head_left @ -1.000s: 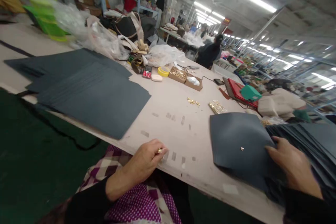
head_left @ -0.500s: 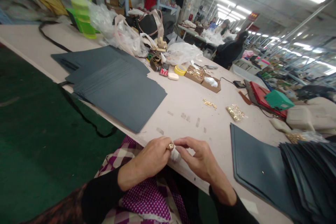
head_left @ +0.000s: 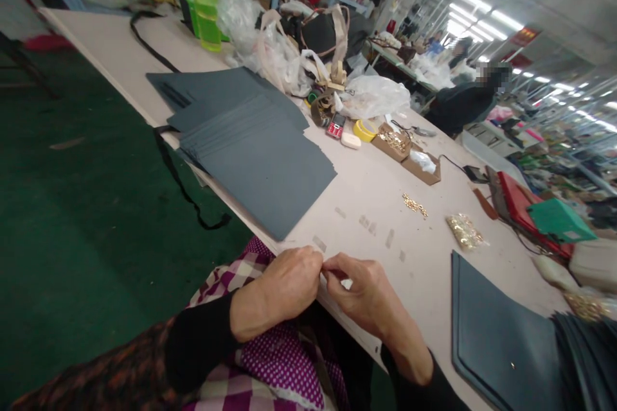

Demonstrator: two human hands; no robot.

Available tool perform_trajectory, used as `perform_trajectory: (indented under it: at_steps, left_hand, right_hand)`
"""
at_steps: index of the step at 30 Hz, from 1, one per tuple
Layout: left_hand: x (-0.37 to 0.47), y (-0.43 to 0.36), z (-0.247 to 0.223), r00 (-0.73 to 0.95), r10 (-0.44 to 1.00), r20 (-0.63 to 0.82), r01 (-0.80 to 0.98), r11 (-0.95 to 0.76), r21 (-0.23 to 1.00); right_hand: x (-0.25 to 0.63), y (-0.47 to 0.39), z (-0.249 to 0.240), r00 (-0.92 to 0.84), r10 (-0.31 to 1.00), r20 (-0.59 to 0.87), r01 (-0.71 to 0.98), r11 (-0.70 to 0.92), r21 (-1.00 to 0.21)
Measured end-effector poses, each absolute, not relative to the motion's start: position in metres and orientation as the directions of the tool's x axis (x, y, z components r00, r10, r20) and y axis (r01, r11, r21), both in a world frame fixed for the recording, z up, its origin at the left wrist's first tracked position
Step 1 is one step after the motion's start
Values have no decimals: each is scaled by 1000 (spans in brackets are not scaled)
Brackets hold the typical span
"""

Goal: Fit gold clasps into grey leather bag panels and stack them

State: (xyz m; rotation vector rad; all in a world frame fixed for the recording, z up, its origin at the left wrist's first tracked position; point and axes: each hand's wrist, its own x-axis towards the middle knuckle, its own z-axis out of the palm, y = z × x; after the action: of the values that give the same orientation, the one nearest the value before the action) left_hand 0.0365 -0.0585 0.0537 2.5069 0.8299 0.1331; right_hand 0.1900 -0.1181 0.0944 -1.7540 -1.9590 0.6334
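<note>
Curled closed, the left hand (head_left: 292, 282) meets the right hand (head_left: 369, 295), whose thumb and forefinger are pinched nearly shut at its fingertips, low at the centre of the frame; whatever they grip is hidden. Just above-left, the fanned dark sheets (head_left: 260, 170) lie on the table (head_left: 366, 196), their long axis running from upper left to lower right, a near corner pointing down toward the hands. At lower right, a dark stack (head_left: 501, 334) bears a small gold stud (head_left: 512, 365).

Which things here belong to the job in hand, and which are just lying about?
Probably the job:
left dark sheets
right dark sheets, gold piece on top
loose gold pieces

Seemingly just lying about:
red-keyed phone
yellow tape
green bottle
</note>
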Motion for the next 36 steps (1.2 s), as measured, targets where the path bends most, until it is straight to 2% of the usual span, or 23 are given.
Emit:
perform_trajectory:
  at_steps: [4, 9, 15, 20, 25, 28, 30, 32, 34, 36]
  left_hand:
    - [30, -55, 59, 819, 568, -80, 534, -704, 468]
    - [25, -51, 63, 829, 553, -88, 525, -714, 463]
    - [21, -48, 66, 835, 545, -76, 509, -712, 485]
    - [19, -42, 61, 793, 607, -58, 537, -650, 537]
    - [9, -35, 54, 651, 759, -14, 508, -422, 750]
    - [-6, -34, 46, 520, 854, 18, 338, -226, 914]
    - [-18, -34, 37, 407, 911, -64, 185, -13, 983]
    - [-31, -34, 28, 289, 940, -181, 44, 176, 983]
    - [-42, -33, 21, 188, 948, -256, -63, 271, 960]
    - [-49, -32, 19, 112, 955, -276, -119, 289, 950]
  right_hand:
    - [190, -110, 98, -122, 989, -86, 720, 28, -693]
    - [187, -102, 97, -100, 988, -118, 725, -9, -689]
    - [179, -97, 93, -100, 994, -46, 754, 46, -655]
    - [167, -92, 88, -98, 995, 20, 749, 87, -656]
    - [153, -75, 86, -45, 998, 54, 662, 71, -746]
    - [154, -49, 83, -28, 992, 119, 633, 110, -766]
    - [157, -24, 77, -37, 976, 214, 683, 181, -708]
    - [158, 1, 67, -94, 951, 294, 745, 263, -613]
    - [158, 21, 58, -177, 930, 322, 797, 328, -507]
    - [157, 29, 53, -227, 927, 297, 843, 340, -417]
